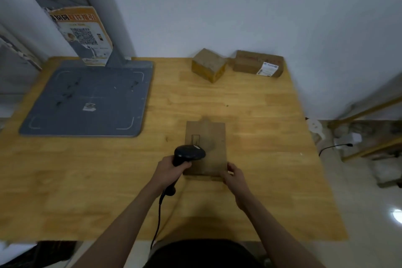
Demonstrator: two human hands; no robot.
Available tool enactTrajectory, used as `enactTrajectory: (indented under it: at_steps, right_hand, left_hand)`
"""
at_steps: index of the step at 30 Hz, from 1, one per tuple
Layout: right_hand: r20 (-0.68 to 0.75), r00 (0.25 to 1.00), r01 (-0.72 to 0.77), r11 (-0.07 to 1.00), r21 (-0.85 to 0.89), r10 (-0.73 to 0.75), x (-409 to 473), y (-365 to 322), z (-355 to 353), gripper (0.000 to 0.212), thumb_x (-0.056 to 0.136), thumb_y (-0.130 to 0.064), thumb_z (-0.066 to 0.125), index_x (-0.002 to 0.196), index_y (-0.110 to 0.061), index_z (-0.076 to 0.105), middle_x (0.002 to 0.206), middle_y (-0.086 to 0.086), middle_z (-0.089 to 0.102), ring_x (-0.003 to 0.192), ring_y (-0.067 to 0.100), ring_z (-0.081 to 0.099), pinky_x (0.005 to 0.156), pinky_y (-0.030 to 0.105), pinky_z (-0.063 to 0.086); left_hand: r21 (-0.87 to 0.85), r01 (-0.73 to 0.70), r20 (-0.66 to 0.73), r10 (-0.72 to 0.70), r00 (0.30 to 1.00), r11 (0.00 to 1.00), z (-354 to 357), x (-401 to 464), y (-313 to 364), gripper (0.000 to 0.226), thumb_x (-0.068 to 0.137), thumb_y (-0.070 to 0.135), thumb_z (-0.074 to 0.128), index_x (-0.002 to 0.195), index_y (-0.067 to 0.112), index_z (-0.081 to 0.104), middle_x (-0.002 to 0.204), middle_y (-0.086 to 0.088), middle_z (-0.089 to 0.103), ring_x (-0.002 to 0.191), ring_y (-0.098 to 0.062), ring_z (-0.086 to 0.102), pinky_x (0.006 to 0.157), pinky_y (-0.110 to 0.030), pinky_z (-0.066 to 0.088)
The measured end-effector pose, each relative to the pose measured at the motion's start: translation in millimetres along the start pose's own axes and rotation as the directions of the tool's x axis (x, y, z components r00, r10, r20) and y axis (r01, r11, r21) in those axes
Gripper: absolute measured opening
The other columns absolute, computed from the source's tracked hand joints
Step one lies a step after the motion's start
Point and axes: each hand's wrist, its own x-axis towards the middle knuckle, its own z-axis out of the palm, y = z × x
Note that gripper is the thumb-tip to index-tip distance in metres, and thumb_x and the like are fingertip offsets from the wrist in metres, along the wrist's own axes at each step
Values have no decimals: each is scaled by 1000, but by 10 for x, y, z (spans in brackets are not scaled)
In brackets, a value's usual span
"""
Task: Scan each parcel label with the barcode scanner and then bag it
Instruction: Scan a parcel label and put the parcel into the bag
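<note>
The parcel (205,148) lies flat on the table (261,115) right in front of me, a brown piece with a faint printed box on its top face. My right hand (233,177) pinches its near right corner, fingers curled over the edge, to keep it from sliding. My left hand (171,169) is wrapped round the handle of the scanner (189,154), whose head hangs over the parcel's near left part, cord trailing back toward me.

To scan well, I judge I should tip the head so its window faces the print squarely, hold it just above, not touching, and keep the parcel pinned flat (the frame is blurred, so I cannot tell whether that box is the barcode).

Two more boxes (207,65) (257,64) wait by the wall, well apart from me; a grey scale (87,98) sits to the left.
</note>
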Motion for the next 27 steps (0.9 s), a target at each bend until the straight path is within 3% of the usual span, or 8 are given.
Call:
enactTrajectory:
  at_steps: [4,7,10,12,17,19,22,27]
  right_hand:
    - [-100,992,90,991,99,-80,-244,75,-137,50,94,-35,65,138,-37,42,133,2,49,116,20,55,90,39,56]
    - [-163,972,180,982,51,-170,-300,74,-285,43,94,-26,65,128,-41,43,128,2,57,104,9,60,74,25,56]
    - [-197,961,180,980,-89,-195,-244,85,-363,47,78,-52,70,113,-64,40,126,0,60,112,22,60,92,48,55]
    - [-185,958,184,964,-194,-220,-167,92,-394,52,69,-64,67,112,-67,38,122,-2,61,114,27,56,100,55,47]
    - [-247,903,269,911,-314,-352,-184,-271,-365,71,73,-41,80,134,-39,44,128,6,34,113,28,45,93,48,53]
    - [-254,868,267,832,-487,-427,-136,-325,-313,76,72,-38,79,139,-29,43,138,8,28,123,30,37,95,48,51]
    - [-204,866,217,710,-670,-457,-101,-273,-238,77,71,-39,79,137,-26,41,143,9,22,128,32,32,91,44,52]
    - [-161,882,227,699,-678,-442,-74,-268,-288,71,75,-44,75,134,-28,39,147,8,18,133,30,25,87,42,51]
  left_hand:
    - [-10,-47,112,48,993,999,290,-96,91,28,87,33,73,111,19,70,102,2,71,98,-15,64,84,-30,52]
    - [3,-50,152,49,987,999,421,-91,151,33,87,34,72,117,19,68,108,3,69,102,-14,62,78,-24,48]
    - [-25,-10,166,15,986,1000,402,-62,168,34,88,37,70,118,22,66,112,3,67,105,-16,61,81,-28,46]
    - [-76,13,187,2,982,997,390,-54,177,31,88,37,71,116,23,66,112,3,67,103,-15,61,80,-28,47]
    - [-143,-9,164,32,986,990,394,-75,226,24,87,37,72,105,22,70,103,-2,72,97,-19,66,84,-34,50]
    - [-129,-25,146,44,988,991,322,-68,235,23,83,39,74,100,23,72,97,-3,74,96,-21,68,90,-37,51]
    - [-113,-50,134,65,989,992,177,-65,244,23,83,38,75,101,24,71,98,-1,75,96,-18,71,93,-39,52]
    - [-59,-103,98,109,989,993,23,-83,283,21,85,33,75,102,22,71,95,0,76,93,-16,73,91,-41,54]
